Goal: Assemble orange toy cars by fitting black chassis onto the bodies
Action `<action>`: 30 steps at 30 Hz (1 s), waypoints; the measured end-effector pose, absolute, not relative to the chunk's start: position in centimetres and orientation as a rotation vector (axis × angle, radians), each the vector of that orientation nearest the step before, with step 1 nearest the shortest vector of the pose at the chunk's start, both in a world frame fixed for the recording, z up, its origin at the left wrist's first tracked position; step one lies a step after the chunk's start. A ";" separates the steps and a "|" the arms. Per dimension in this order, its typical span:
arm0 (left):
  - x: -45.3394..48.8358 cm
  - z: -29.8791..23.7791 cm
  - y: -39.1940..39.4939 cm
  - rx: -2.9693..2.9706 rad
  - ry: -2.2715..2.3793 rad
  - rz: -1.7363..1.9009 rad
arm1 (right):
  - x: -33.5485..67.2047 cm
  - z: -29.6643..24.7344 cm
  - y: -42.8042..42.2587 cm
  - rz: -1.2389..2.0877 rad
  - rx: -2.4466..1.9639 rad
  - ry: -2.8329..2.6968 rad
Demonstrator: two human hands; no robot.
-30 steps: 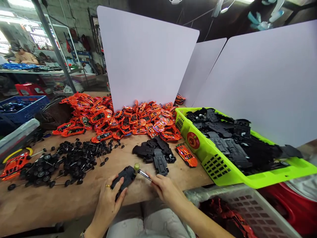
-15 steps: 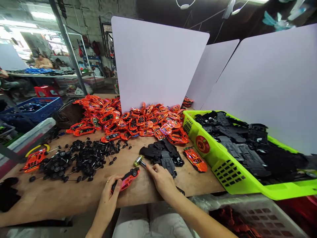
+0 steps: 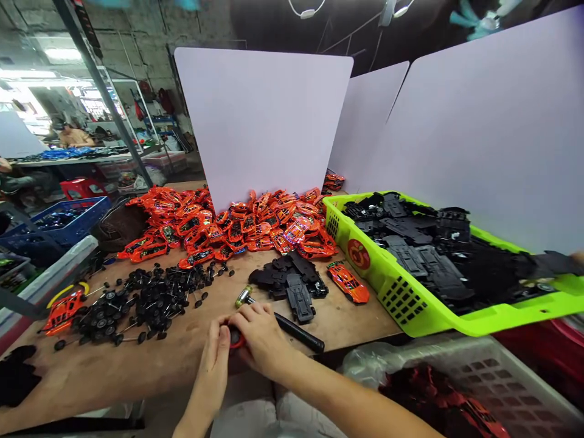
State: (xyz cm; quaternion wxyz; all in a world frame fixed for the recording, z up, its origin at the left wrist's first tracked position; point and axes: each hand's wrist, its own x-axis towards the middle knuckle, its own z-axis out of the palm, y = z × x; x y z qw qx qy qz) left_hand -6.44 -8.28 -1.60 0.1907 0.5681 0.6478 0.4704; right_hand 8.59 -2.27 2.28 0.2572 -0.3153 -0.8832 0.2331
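Observation:
Both of my hands close around one small orange toy car (image 3: pixel 236 338) at the near edge of the wooden table (image 3: pixel 182 340). My left hand (image 3: pixel 218 353) grips it from the left and my right hand (image 3: pixel 255 334) covers it from the right, so only a sliver of the car shows between them. A small hammer (image 3: pixel 283 322) with a yellow-green head and black handle lies loose on the table just beyond my right hand.
Black wheel-and-axle parts (image 3: pixel 137 298) lie at the left, black chassis plates (image 3: pixel 292 283) and one orange car (image 3: pixel 347 283) ahead. A heap of orange car bodies (image 3: pixel 228 222) sits behind. A green basket (image 3: pixel 410 304) of black chassis stands right; white boards stand behind.
My right hand let go of the hammer, which now lies on the table. The car was turned over from its black underside, and both hands have closed on it.

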 end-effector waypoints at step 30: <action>6.3 -0.9 0.1 2.052 1.328 1.206 | 24.3 -1.7 1.9 1.069 -0.989 -1.302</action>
